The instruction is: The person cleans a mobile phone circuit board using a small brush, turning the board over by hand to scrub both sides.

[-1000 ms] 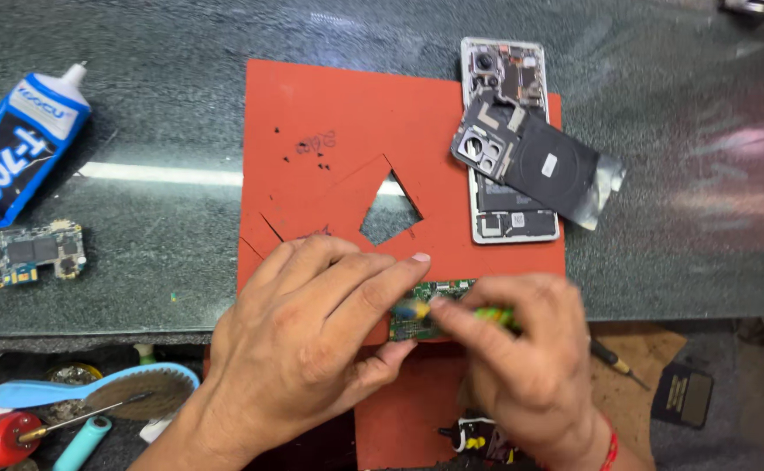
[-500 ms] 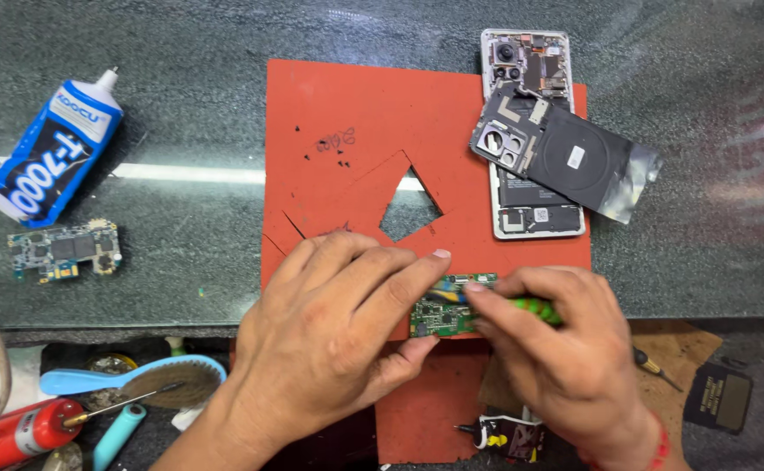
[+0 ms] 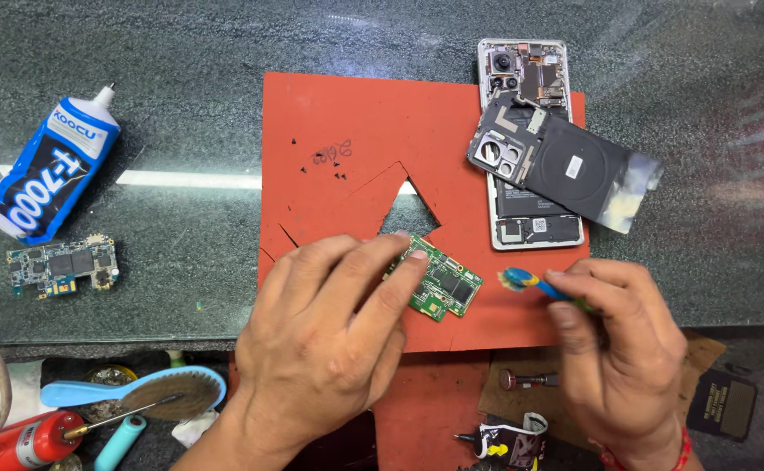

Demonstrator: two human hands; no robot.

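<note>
- Left hand point(image 3: 329, 336): lies palm down on the near edge of the red mat point(image 3: 356, 139); fingertips pinch a small green circuit board point(image 3: 441, 283) by its left end.
- Circuit board: rests tilted on the mat, just below the triangular cut-out point(image 3: 408, 214), chips facing up. Its right half is clear of the fingers.
- Right hand point(image 3: 617, 349): closed around a thin tool point(image 3: 530, 283) with a blue and yellow tip; the green shaft shows only between the fingers. What kind of tool it is cannot be told.
- Tool tip: points left, just beside the board's right edge, apart from it.
- Opened phone point(image 3: 530, 148): lies at the mat's far right corner, back cover off, insides showing. A dark plate point(image 3: 565, 166) with a round coil lies askew across it.
- Tiny dark screws point(image 3: 338, 174) lie scattered on the mat, left of the cut-out.
- Counter point(image 3: 181, 52), dark stone: a blue glue tube point(image 3: 50, 174) lies at far left; a second circuit board point(image 3: 63, 266) lies just below it.
- Below the counter edge: a light blue brush point(image 3: 137, 392), a red-handled tool point(image 3: 15, 440) and a small black box point(image 3: 724, 403), all well apart from both hands.
</note>
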